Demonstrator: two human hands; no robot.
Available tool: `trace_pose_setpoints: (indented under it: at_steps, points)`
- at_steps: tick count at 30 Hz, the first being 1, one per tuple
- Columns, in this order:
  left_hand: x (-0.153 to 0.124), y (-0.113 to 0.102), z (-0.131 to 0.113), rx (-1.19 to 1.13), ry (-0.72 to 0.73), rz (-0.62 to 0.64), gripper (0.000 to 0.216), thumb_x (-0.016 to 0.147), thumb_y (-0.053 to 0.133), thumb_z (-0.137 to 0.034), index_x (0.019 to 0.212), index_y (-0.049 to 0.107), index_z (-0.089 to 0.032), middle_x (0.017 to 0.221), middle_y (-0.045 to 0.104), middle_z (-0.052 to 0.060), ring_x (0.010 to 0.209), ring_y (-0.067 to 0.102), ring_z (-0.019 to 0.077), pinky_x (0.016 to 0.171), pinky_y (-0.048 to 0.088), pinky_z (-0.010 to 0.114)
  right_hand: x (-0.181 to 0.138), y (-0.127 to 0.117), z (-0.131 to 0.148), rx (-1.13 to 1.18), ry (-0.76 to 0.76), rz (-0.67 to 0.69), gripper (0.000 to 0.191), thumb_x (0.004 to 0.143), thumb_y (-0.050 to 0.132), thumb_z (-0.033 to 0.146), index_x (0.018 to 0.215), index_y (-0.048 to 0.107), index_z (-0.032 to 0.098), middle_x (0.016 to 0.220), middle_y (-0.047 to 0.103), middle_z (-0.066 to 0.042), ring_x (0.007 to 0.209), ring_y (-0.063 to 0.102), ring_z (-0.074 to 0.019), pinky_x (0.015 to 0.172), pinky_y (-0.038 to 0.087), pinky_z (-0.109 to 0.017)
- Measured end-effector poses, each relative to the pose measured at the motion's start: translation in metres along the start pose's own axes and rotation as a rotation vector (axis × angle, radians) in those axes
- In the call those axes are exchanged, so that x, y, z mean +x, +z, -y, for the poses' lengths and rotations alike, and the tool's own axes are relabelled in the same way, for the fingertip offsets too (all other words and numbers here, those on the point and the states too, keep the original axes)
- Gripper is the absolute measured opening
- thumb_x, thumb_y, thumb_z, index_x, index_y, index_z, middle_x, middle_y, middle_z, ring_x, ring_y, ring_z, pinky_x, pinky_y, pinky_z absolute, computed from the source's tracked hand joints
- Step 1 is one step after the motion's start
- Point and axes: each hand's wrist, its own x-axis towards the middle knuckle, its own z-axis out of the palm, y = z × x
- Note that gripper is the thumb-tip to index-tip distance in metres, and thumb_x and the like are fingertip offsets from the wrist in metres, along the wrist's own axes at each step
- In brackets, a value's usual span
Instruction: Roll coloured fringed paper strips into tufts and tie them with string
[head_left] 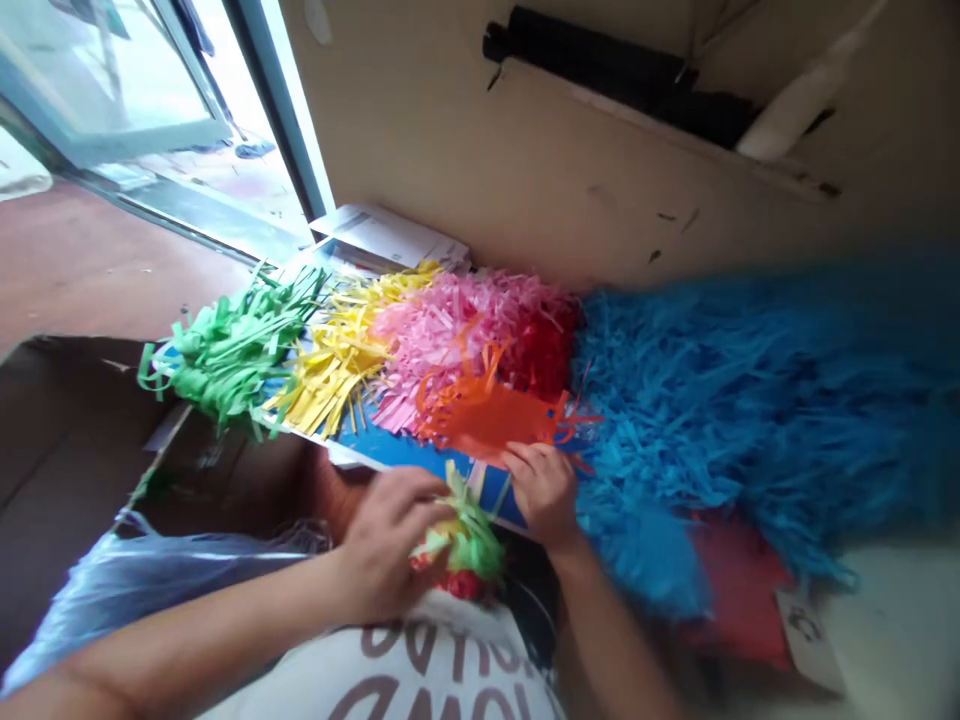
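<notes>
Close to my body, my left hand (390, 540) is closed round a small bundle of green, yellow and red paper fringe (466, 545). My right hand (544, 490) pinches the near edge of an orange fringed paper piece (487, 415) that lies on a blue board (397, 448). Behind the orange piece, piles of shredded paper run left to right: green (225, 350), yellow (345, 350), pink (442, 325), red (544, 335).
A large blue fringe mass (750, 410) fills the right side, over a red sheet (739, 590). A cardboard box (67, 440) and a bluish plastic bag (150, 570) sit at my left. White papers (390, 235) lie by the wall; a glass door (150, 100) is at upper left.
</notes>
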Motion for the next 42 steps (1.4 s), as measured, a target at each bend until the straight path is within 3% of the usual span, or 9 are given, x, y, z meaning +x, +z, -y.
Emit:
trace_pose_setpoints:
  at_steps: [2, 6, 11, 16, 24, 32, 35, 39, 42]
  points:
    - [0.000, 0.034, -0.012, -0.190, 0.156, 0.372, 0.023, 0.087, 0.061, -0.041, 0.103, 0.070, -0.028, 0.109, 0.070, 0.006, 0.099, 0.065, 0.0217, 0.089, 0.054, 0.035, -0.011, 0.007, 0.001, -0.013, 0.074, -0.004, 0.027, 0.089, 0.058, 0.011, 0.106, 0.070, 0.028, 0.104, 0.076, -0.001, 0.093, 0.065, -0.0196, 0.086, 0.041, -0.037]
    - [0.021, 0.085, -0.006, -0.004, 0.001, 0.564, 0.065, 0.073, 0.076, -0.053, 0.122, 0.065, -0.011, 0.124, 0.065, 0.022, 0.113, 0.062, 0.0355, 0.098, 0.051, 0.048, -0.028, 0.001, 0.000, -0.074, 0.179, 0.030, 0.022, 0.089, 0.061, 0.012, 0.100, 0.069, 0.029, 0.100, 0.077, 0.000, 0.098, 0.068, -0.0206, 0.101, 0.033, -0.044]
    - [0.032, 0.057, 0.003, -0.018, 0.011, 0.701, 0.030, 0.087, 0.064, -0.042, 0.101, 0.072, -0.018, 0.098, 0.074, 0.012, 0.093, 0.069, 0.0268, 0.088, 0.054, 0.039, -0.063, -0.001, -0.006, 0.056, 0.214, 0.083, 0.022, 0.092, 0.055, 0.010, 0.104, 0.067, 0.025, 0.106, 0.077, -0.001, 0.104, 0.070, -0.0183, 0.107, 0.034, -0.043]
    - [0.050, 0.070, -0.006, -0.126, 0.329, 0.507, 0.055, 0.087, 0.065, -0.042, 0.137, 0.056, -0.021, 0.145, 0.054, 0.016, 0.136, 0.048, 0.0342, 0.115, 0.035, 0.053, -0.085, 0.009, -0.011, 0.102, 0.197, 0.096, 0.020, 0.095, 0.051, 0.013, 0.102, 0.066, 0.024, 0.104, 0.077, -0.003, 0.101, 0.072, -0.0174, 0.109, 0.037, -0.044]
    - [0.072, 0.118, 0.037, -0.045, 0.189, 0.465, 0.032, 0.097, 0.047, -0.023, 0.121, 0.068, -0.017, 0.126, 0.070, 0.011, 0.121, 0.064, 0.0238, 0.111, 0.044, 0.045, -0.060, -0.013, 0.024, 0.093, 0.357, -0.028, 0.030, 0.091, 0.056, 0.014, 0.119, 0.063, 0.023, 0.112, 0.073, -0.011, 0.111, 0.066, -0.0255, 0.099, 0.049, -0.046]
    - [0.083, 0.100, 0.030, -0.016, 0.246, 0.298, 0.032, 0.094, 0.050, -0.023, 0.119, 0.070, -0.018, 0.123, 0.071, 0.009, 0.121, 0.064, 0.0252, 0.106, 0.050, 0.046, -0.024, 0.057, 0.007, 0.063, 0.512, 0.190, 0.037, 0.091, 0.050, 0.029, 0.122, 0.063, 0.014, 0.114, 0.070, -0.017, 0.114, 0.062, -0.0328, 0.099, 0.049, -0.048]
    - [0.072, 0.115, 0.034, 0.034, 0.280, 0.308, 0.031, 0.095, 0.049, -0.021, 0.118, 0.070, -0.016, 0.123, 0.071, 0.010, 0.119, 0.066, 0.0256, 0.105, 0.052, 0.045, -0.053, 0.032, -0.033, -0.112, 0.562, 0.209, 0.044, 0.089, 0.055, 0.030, 0.127, 0.061, 0.010, 0.131, 0.061, -0.022, 0.130, 0.050, -0.0387, 0.107, 0.041, -0.054]
    - [0.060, 0.143, 0.032, 0.003, 0.325, 0.408, 0.033, 0.094, 0.049, -0.018, 0.119, 0.068, -0.010, 0.125, 0.070, 0.013, 0.121, 0.064, 0.0256, 0.106, 0.052, 0.040, -0.100, -0.054, -0.057, -0.336, 0.681, 0.310, 0.025, 0.088, 0.057, 0.030, 0.096, 0.072, 0.012, 0.096, 0.072, -0.020, 0.095, 0.067, -0.0344, 0.084, 0.051, -0.047]
    - [0.058, 0.154, 0.025, -0.021, 0.306, 0.489, 0.035, 0.093, 0.048, -0.017, 0.121, 0.067, -0.009, 0.126, 0.069, 0.016, 0.119, 0.065, 0.0250, 0.107, 0.051, 0.039, -0.093, -0.083, -0.040, -0.519, 0.715, -0.046, 0.015, 0.090, 0.058, 0.028, 0.090, 0.069, 0.017, 0.090, 0.072, -0.016, 0.088, 0.067, -0.0296, 0.082, 0.049, -0.045]
